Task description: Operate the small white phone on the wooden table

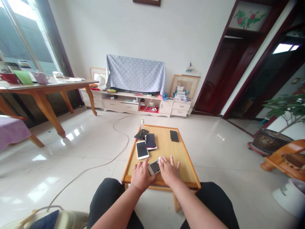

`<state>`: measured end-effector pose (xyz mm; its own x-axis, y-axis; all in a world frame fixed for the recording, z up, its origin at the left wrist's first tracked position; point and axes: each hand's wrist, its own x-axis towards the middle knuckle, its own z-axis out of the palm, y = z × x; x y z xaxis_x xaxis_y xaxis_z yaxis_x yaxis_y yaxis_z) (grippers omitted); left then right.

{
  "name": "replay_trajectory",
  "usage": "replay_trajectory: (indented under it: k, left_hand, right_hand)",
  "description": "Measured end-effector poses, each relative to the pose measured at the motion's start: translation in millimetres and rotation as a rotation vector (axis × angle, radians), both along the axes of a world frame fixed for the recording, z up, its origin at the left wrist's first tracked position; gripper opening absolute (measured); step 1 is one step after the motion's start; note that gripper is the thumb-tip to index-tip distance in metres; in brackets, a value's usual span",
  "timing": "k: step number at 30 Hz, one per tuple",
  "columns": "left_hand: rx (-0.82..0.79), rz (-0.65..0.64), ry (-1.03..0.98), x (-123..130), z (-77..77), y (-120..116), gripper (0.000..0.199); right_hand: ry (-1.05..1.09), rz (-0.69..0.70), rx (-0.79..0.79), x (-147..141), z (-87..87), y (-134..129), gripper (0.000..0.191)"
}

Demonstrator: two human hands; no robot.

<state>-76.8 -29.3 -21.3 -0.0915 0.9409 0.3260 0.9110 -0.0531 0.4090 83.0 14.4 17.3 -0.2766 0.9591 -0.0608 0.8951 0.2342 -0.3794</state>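
A white smartphone (155, 167) with a dark screen lies tilted near the front edge of the small wooden table. My left hand (142, 174) grips its left side, thumb along the near edge. Over its upper right end, my right hand (169, 170) presses a small white wad (161, 158) under the fingertips, the other fingers spread. The wad is mostly covered, so its material is unclear. Just beyond my left hand rests a larger white phone (142, 149). Behind it are a stack of dark-covered devices (150, 140) and a black phone (141, 134).
Another black phone (174, 136) lies at the table's (164, 136) far right. A pump bottle (142, 123) stands at the far left corner. A cable (100, 163) runs across the floor on the left. My knees flank the table; a potted plant (271, 140) stands right.
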Motion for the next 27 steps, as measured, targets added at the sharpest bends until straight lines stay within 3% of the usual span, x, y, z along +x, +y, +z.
replay_trajectory:
  k: [5, 11, 13, 17, 23, 27]
  left_hand:
    - [0.000, -0.002, 0.016, -2, -1.7, 0, 0.056]
    - [-0.007, 0.003, -0.015, -1, 0.8, 0, 0.078]
    - [0.004, 0.000, -0.014, 0, 0.3, 1, 0.075]
    - [0.012, 0.006, 0.008, -1, -2.1, 1, 0.060]
    - [-0.004, 0.022, 0.000, 1, 0.5, 2, 0.075]
    - [-0.032, 0.022, 0.008, 0, 1.4, 2, 0.067]
  right_hand:
    - [0.060, 0.258, 0.012, -20, -7.7, -16, 0.056]
    - [0.021, 0.016, -0.011, -1, 1.2, 13, 0.068]
    - [0.022, 0.033, -0.008, -3, 1.2, 11, 0.066]
    - [0.033, 0.205, 0.009, -16, -4.0, -5, 0.055]
    - [-0.022, 0.004, 0.009, 4, 0.1, 20, 0.064]
    - [-0.028, 0.086, 0.018, 1, -5.6, 3, 0.055]
